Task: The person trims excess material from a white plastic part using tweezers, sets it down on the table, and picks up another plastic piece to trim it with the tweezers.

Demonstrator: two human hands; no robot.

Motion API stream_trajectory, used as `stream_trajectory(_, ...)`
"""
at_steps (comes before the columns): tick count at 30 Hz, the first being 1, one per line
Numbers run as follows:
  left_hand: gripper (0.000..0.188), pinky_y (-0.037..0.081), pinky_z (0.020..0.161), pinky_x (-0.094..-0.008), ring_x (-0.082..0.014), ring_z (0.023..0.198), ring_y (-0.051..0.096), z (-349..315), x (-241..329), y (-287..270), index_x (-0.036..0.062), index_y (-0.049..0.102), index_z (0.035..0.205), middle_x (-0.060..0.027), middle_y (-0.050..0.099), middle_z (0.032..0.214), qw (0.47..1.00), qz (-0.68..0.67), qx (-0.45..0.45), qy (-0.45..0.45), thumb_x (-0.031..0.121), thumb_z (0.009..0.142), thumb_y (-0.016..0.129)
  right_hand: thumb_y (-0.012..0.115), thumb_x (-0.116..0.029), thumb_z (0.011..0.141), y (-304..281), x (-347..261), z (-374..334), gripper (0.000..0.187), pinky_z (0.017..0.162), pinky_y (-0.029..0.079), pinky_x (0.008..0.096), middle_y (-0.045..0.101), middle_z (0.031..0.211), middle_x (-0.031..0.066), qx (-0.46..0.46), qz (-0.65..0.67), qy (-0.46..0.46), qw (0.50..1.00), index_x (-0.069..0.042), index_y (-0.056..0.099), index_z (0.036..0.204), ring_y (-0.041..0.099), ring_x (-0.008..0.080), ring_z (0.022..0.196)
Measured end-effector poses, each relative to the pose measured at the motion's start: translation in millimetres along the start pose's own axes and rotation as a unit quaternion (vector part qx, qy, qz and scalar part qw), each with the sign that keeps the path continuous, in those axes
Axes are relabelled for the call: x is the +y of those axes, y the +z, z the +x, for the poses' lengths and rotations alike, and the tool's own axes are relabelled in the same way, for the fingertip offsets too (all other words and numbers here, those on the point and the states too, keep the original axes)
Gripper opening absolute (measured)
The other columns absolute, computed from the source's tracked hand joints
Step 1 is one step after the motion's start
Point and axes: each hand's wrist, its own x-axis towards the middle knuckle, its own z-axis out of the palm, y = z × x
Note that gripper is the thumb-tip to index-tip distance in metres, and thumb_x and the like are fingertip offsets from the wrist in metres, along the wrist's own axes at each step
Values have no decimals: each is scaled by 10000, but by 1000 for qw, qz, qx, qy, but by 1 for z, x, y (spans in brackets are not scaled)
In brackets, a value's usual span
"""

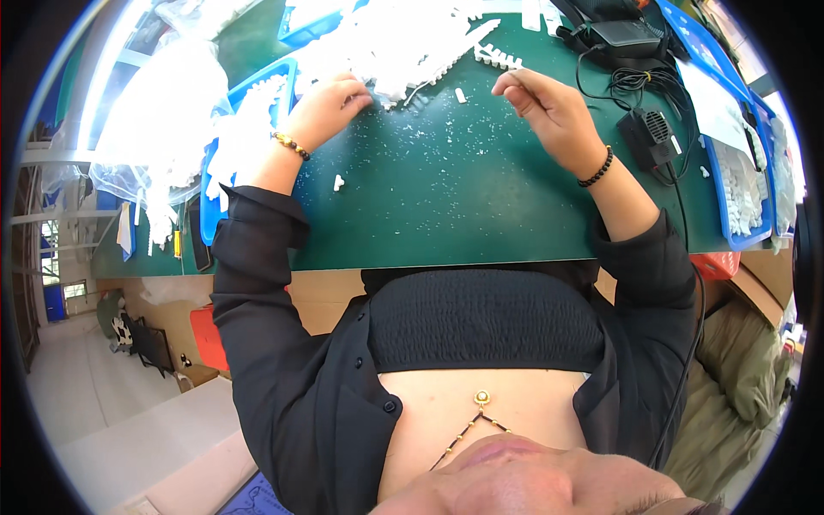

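Broadly, the green table point(481, 219) carries everything here, with a heap of white parts point(378, 47) spread over its far middle, partly washed out by glare. The left hand point(322, 109) is at the heap's near left edge, fingers loosely curled; I cannot tell whether they pinch anything. The right hand point(556, 116) hovers right of the heap, fingers bent toward the thumb with little gap, nothing visibly held, though a tiny piece could be hidden. Just beyond it lies a toothed strip point(498, 58), probably light, stiff plastic whose thin teeth could snap, so its spine seems the better hold. The small white peg point(460, 95) lies loose between the hands, likely light, hard and slightly slippery, best pinched across its long sides. White crumbs around suggest brittle edges.
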Motion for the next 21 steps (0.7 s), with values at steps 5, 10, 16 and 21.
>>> stream_trajectory(5,152,474,718,-353,-291,754,573,0,-27,-10,9,625,926,-138,612,871,968,105,226,24,131,896,539,530,-184,951,2,-6,0,142,735,483,292,664,876,68,-61,0,22,998,-69,614,958,631,226,818)
stream_trajectory(10,339,472,717,-361,-264,746,620,-1,-26,-78,39,659,880,-127,659,809,878,-66,438,-182,266,976,427,517,-133,943,8,13,5,108,756,479,313,656,884,76,32,-99,-149,983,-70,605,935,612,252,861)
stream_trajectory(16,278,517,595,-287,-188,600,620,-20,-24,-111,-11,509,1053,-92,618,684,802,-247,543,-41,260,992,488,555,-111,921,5,-2,-1,84,710,492,320,656,877,50,35,-1,-47,998,-94,619,974,607,245,783)
stream_trajectory(21,273,555,643,-351,-236,713,660,-30,35,-104,-26,473,1116,-98,590,859,826,-282,486,38,211,982,496,606,-109,888,6,-3,-1,162,648,502,300,662,877,46,33,-40,-188,981,-119,631,1047,613,227,698)
